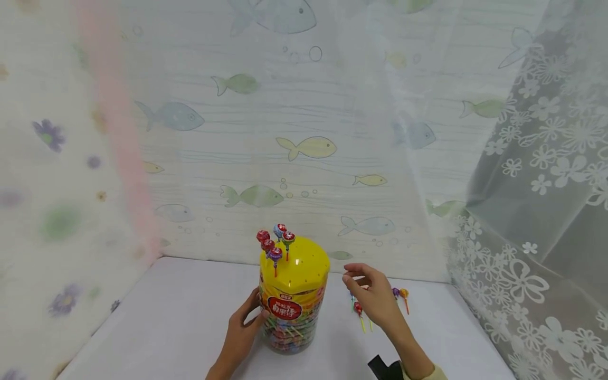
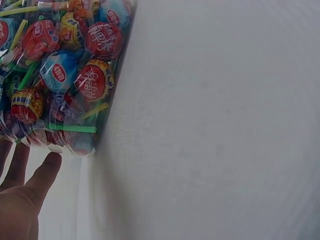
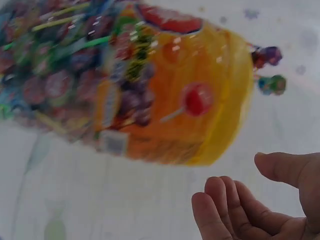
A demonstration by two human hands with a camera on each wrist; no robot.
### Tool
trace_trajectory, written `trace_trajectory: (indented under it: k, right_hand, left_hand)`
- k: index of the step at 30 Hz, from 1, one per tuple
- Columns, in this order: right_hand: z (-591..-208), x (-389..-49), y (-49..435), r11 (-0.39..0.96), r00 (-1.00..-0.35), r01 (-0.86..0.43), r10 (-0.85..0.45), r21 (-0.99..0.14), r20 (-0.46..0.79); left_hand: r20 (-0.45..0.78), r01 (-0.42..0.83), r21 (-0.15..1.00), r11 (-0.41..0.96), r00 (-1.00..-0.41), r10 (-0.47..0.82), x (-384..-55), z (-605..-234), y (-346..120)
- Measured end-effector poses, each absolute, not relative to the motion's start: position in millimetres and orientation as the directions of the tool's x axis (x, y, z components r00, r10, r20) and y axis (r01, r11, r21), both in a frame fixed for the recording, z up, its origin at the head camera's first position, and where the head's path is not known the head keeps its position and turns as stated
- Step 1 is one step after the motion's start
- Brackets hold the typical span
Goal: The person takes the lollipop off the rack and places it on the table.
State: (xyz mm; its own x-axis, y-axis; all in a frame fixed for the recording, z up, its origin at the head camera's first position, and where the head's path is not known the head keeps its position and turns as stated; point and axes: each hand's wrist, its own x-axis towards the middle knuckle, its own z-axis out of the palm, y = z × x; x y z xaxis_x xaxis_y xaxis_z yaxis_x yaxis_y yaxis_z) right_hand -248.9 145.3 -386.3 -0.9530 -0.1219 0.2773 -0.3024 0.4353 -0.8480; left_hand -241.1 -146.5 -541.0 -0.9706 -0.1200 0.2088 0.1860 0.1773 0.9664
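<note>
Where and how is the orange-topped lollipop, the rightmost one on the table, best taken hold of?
I would pinch the orange-topped lollipop by its stick, coming from the near right. The thin stick points to the near side, while the purple-topped lollipop sits close on its left and no lollipop shows on its right.

At six o'clock we see a tall, clear, glossy plastic jar [image 1: 292, 332] with a smooth, shiny yellow plastic lid [image 1: 307, 264], and round lollipops [image 1: 268, 245] in glossy multicoloured wrappers at the lid's ten o'clock. We also see a matt white tabletop [image 1: 180, 316], thin fish-printed cloth [image 1: 304, 116] at twelve, and sheer white-flowered cloth [image 1: 570, 169] at three.
</note>
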Motion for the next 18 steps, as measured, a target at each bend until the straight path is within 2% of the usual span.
trace_trajectory:
  k: [5,9,18]
  right_hand:
    - [-351,-230,119,0.354,-0.903,-0.426,-0.221,-0.833,0.368]
    - [-334,-228,98,0.328,-0.876,-0.475,-0.266,-0.816,0.403]
    - [-331,-242,63,0.273,-0.850,-0.487,-0.365,-0.830,0.379]
  left_hand:
    - [0.213,0.191,0.966,0.173,-0.970,-0.119,-241,-543,-145]
    - [0.217,0.194,0.965,0.178,-0.969,-0.120,-241,-543,-145]
    - [0.214,0.189,0.965,0.180,-0.968,-0.130,-240,-540,-145]
